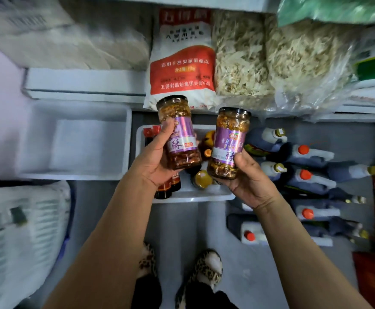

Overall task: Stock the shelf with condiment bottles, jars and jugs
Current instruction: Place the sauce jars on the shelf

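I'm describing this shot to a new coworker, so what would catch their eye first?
Two purple-labelled jars, one in the left hand, one in the right hand, held up mid-frame. Behind them on the shelf leans a red-and-white flour bag; dark jugs with orange caps crowd the floor at right.

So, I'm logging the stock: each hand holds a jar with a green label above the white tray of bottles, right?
Not quite. The head view shows purple labels, not green. The left hand holds one jar and the right hand the other jar, above the white tray of bottles.
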Demonstrator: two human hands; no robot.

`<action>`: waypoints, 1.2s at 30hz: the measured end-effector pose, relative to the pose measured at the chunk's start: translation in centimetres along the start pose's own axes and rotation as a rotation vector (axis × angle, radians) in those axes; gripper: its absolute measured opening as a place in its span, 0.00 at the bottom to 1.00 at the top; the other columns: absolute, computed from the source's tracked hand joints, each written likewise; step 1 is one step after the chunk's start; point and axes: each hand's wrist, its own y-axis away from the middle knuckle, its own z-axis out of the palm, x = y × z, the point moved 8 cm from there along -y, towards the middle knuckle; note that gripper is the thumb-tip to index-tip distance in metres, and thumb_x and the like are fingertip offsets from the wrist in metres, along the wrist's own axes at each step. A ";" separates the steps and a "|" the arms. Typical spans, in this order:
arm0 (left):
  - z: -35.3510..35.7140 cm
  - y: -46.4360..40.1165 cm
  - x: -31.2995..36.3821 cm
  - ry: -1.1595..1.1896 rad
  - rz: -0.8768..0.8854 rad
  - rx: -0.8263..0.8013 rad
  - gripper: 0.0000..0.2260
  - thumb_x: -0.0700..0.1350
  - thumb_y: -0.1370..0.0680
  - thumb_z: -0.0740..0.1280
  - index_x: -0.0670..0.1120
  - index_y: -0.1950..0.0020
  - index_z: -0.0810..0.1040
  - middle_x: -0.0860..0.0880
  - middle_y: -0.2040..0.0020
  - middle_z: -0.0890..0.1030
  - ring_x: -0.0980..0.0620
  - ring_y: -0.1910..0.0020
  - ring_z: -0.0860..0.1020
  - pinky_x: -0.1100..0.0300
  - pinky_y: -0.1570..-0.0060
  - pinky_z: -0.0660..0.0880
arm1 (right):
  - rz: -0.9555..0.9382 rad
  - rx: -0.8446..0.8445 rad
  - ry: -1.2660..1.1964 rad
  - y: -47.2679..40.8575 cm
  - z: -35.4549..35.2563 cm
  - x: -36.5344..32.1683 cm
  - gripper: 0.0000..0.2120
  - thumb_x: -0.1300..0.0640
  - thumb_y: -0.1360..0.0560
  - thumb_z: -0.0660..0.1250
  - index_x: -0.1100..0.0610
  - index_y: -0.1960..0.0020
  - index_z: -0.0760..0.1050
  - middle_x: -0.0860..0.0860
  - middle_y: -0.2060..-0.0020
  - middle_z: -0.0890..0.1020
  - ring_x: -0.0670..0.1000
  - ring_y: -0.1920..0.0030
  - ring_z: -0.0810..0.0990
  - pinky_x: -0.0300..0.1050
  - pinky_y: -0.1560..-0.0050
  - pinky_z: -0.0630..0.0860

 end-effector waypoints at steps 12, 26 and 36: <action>21.0 23.2 14.0 -0.169 0.052 -0.156 0.47 0.45 0.47 0.85 0.39 0.31 0.72 0.41 0.48 0.81 0.44 0.52 0.82 0.49 0.53 0.81 | -0.076 -0.029 -0.041 15.4 22.2 -17.6 0.43 0.51 0.34 0.81 0.62 0.26 0.65 0.63 0.39 0.78 0.62 0.42 0.80 0.59 0.45 0.80; 38.4 38.3 29.8 -0.477 0.449 -0.236 0.24 0.40 0.31 0.70 0.36 0.36 0.75 0.38 0.50 0.80 0.43 0.56 0.82 0.49 0.59 0.82 | -0.430 -0.228 0.059 23.0 40.3 -37.3 0.41 0.54 0.38 0.83 0.60 0.30 0.71 0.61 0.42 0.80 0.60 0.45 0.81 0.67 0.38 0.73; 46.5 37.8 38.2 -0.462 0.792 -0.069 0.27 0.39 0.36 0.74 0.42 0.37 0.76 0.43 0.49 0.83 0.46 0.54 0.83 0.53 0.59 0.81 | -0.507 -0.223 0.148 19.1 43.7 -50.3 0.29 0.60 0.28 0.67 0.65 0.28 0.67 0.63 0.40 0.76 0.64 0.38 0.74 0.67 0.31 0.65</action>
